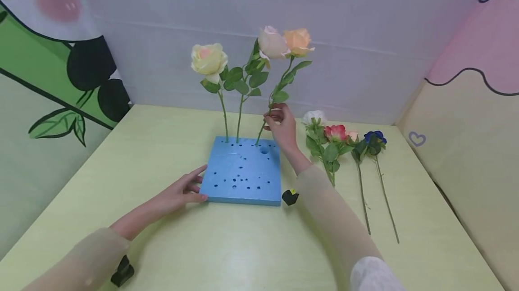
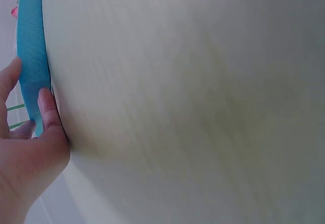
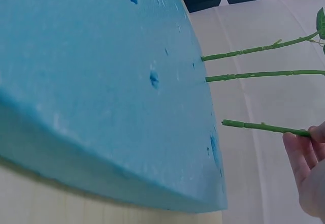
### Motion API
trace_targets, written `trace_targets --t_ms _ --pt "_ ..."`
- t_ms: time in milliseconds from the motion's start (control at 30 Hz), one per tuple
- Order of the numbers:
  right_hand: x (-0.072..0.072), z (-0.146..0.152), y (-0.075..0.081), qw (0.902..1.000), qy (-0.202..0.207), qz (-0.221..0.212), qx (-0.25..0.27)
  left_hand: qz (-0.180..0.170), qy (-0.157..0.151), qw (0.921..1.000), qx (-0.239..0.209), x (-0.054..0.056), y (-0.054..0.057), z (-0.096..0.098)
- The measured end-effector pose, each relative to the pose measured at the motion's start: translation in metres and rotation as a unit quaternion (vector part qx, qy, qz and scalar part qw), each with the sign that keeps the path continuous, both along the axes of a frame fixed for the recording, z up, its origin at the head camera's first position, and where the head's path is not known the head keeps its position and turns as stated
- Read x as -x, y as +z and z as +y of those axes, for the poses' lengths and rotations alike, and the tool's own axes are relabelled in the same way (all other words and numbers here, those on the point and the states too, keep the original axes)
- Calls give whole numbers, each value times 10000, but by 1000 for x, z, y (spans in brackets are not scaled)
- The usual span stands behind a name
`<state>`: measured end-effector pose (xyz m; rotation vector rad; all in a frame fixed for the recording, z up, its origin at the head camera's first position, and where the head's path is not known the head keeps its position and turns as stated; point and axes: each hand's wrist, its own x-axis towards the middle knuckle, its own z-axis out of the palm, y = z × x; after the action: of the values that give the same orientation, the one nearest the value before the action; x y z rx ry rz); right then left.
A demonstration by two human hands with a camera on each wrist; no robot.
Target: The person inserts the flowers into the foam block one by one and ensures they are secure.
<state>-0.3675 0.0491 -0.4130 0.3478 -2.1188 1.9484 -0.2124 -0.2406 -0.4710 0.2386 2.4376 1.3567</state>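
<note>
My right hand pinches the green stem of an orange artificial rose above the back edge of a blue foam board with holes. In the right wrist view the cut end of this stem shows just apart from the board. My left hand holds the board's front left corner, thumb at the front side and fingers along the left edge. A pale yellow rose and a pale pink rose stand upright in the board's back row of holes, left of the held stem.
To the right on the table lie a white flower, a red rose, a small peach flower and a blue rose. Their stems point toward the front. A pale cloth wall rises behind the table.
</note>
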Motion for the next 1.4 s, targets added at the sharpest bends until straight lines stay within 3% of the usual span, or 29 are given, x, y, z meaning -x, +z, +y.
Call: trace_targets --t_ms 267,633,1400 --pt "-18 -1 19 9999 27 -109 -120 -121 83 9999 20 1 1 2" --pt "5 -4 -9 9996 -101 -33 -257 -115 99 9999 65 0 0 2" --pt "1 -18 -1 9972 -199 309 -655 -52 62 10000 41 -1 3 1"
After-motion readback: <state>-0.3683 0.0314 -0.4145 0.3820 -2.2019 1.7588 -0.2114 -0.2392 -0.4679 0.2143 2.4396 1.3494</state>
